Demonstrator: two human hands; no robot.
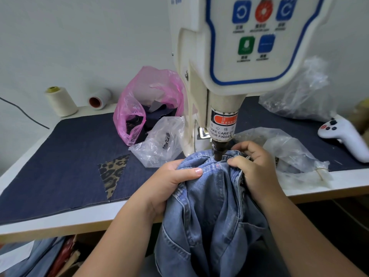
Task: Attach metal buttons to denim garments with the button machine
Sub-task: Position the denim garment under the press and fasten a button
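The denim garment (211, 206) hangs off the surface (60, 218) edge, its band bunched and pinched by the left hand (169, 180) and right hand (253, 166) either side of the button machine (229, 56) punch (218, 152), likely keeping it taut for pressing.

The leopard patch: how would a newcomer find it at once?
Start at the white button machine and look left across the dark blue mat. Near its front edge lies the leopard patch, a pointed scrap. It alone carries brown and black spots.
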